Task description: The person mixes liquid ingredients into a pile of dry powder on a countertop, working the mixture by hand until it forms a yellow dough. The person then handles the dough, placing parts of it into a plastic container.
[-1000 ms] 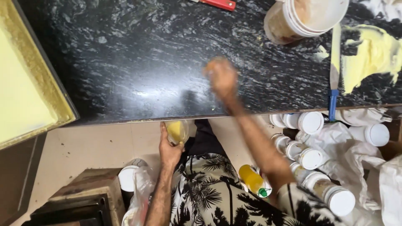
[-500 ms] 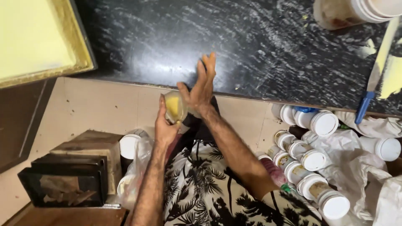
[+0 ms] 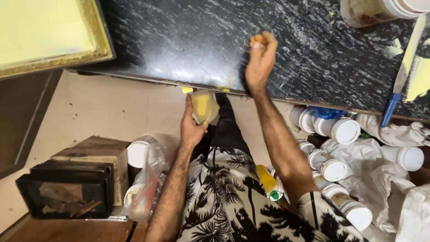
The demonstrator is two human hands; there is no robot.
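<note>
We see the left hand [image 3: 191, 127] just below the counter [image 3: 188, 40] edge at centre frame, its grip wrapped around a small clear pouch [image 3: 204, 106] with yellow stuff inside, held just under the edge. A few yellow smears [image 3: 224, 87] sit on the counter edge right above it. The right hand [image 3: 259, 60] is raised over the dark speckled counter at upper centre, fingers bunched together at the tips; it may be pinching a bit of something, but we cannot tell from this view. The two hands are near each other, not touching.

Upper left of the frame: a yellow tray [image 3: 49, 33] with a worn rim lies on the counter. Upper right: a white tub [image 3: 380, 11] stands on the counter, and beside it a scraper with a blue handle [image 3: 401, 76] lies at the right edge, next to a yellow patch [image 3: 421, 78].

Lower right, below the counter: a cluster of white-lidded jars [image 3: 340, 130] among crumpled white bags [image 3: 371, 166]. A yellow bottle [image 3: 268, 181] lies beside our patterned shirt [image 3: 224, 201]. Lower left: a dark box [image 3: 67, 188] on the floor, with a clear plastic bag [image 3: 148, 179] just beside it.
</note>
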